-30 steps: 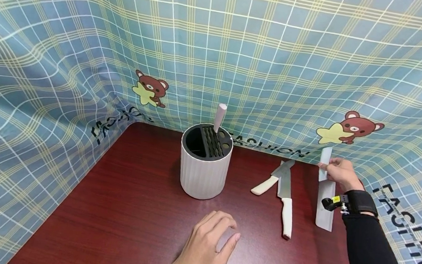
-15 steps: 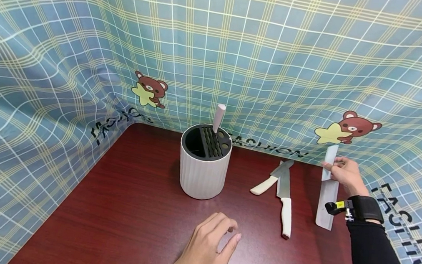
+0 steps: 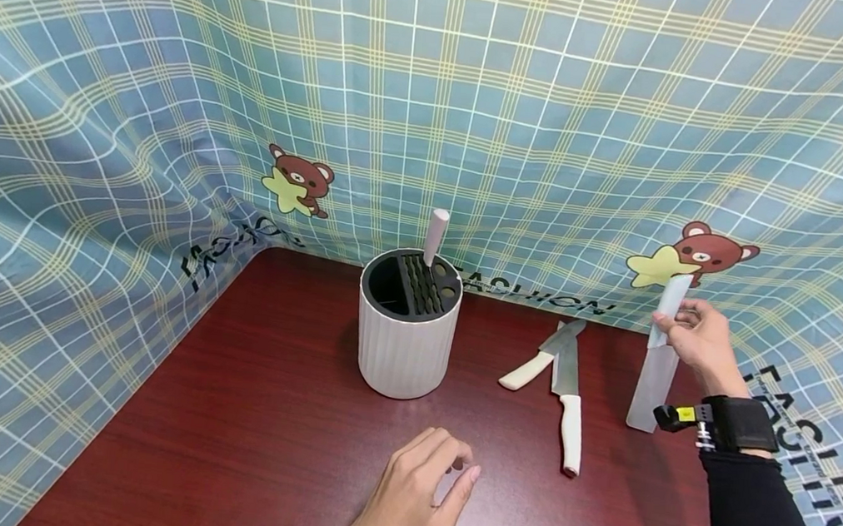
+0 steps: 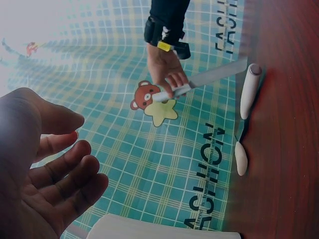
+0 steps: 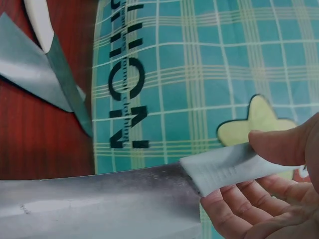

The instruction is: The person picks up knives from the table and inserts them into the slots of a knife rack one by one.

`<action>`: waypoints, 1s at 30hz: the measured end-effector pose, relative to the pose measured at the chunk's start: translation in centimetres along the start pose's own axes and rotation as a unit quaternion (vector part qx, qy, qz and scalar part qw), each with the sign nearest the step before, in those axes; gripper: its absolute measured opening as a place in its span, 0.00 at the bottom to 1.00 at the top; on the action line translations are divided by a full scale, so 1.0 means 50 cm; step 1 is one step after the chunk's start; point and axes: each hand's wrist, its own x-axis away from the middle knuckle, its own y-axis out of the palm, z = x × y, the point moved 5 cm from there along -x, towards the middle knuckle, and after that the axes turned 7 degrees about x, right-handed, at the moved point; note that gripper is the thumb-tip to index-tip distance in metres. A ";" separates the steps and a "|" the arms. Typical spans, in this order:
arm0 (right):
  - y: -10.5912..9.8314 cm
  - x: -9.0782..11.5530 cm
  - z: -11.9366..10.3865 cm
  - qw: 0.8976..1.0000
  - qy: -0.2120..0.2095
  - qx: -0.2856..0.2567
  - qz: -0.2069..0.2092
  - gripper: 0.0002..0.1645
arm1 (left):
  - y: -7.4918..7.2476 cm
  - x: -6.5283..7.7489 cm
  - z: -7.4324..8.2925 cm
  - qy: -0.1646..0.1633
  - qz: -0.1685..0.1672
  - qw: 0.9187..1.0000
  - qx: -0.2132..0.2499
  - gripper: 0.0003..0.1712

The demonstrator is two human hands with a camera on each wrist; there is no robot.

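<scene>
My right hand [image 3: 702, 342] grips the pale handle of a broad-bladed cleaver [image 3: 653, 388] at the table's right side. Its thumb lies on one side of the handle and the fingers curl under the other, as the right wrist view shows. The wide steel blade points down toward the table. My left hand [image 3: 409, 496] hovers near the front middle, fingers loosely bent around nothing. Ahead of it stands a white ribbed knife holder [image 3: 404, 353] with a black slotted top. One pinkish-white handle [image 3: 436, 235] sticks up from that holder.
Between the holder and the cleaver lie two white-handled knives, a shorter one [image 3: 528, 373] and a longer one [image 3: 570, 435], their blades crossing. A plaid cloth [image 3: 375, 108] with bear prints hangs behind and along the sides of the dark red table [image 3: 243, 414].
The cleaver has risen with my right hand and its handle now leans further right. The right wrist has shifted slightly right. My left hand stays almost in place.
</scene>
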 end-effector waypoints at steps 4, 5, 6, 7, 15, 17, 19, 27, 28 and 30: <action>-0.013 0.008 -0.022 1.000 -0.013 0.003 0.028 0.40 | 0.000 0.001 0.002 0.002 0.000 1.000 0.000 0.06; -0.015 0.009 -0.026 0.999 -0.015 0.004 0.033 0.40 | 0.000 0.001 0.002 0.003 0.000 1.000 0.000 0.06; -0.017 0.011 -0.031 0.999 -0.017 0.003 0.037 0.40 | 0.001 0.001 0.003 0.004 0.000 1.000 0.000 0.06; -0.020 0.013 -0.035 0.999 -0.020 0.000 0.041 0.39 | 0.001 0.001 0.003 0.005 0.000 1.000 -0.001 0.06; -0.036 0.032 -0.070 0.996 -0.059 -0.010 0.066 0.32 | -0.003 -0.002 0.003 0.012 0.010 1.000 -0.004 0.07; -0.042 0.038 -0.078 0.995 -0.069 -0.019 0.072 0.25 | -0.003 -0.002 0.003 0.013 0.011 1.000 -0.003 0.07; -0.048 0.041 -0.086 0.994 -0.072 -0.040 0.076 0.17 | -0.004 -0.002 0.004 0.015 0.012 1.000 -0.003 0.07; -0.057 0.045 -0.103 0.981 -0.101 -0.147 0.078 0.06 | -0.001 -0.001 0.007 0.016 0.010 1.000 -0.002 0.08; -0.057 0.048 -0.105 0.980 -0.103 -0.149 0.078 0.06 | -0.001 -0.001 0.007 0.016 0.010 1.000 -0.002 0.08; -0.058 0.054 -0.112 0.981 -0.106 -0.140 0.079 0.06 | 0.000 -0.002 0.007 0.019 0.009 1.000 -0.003 0.07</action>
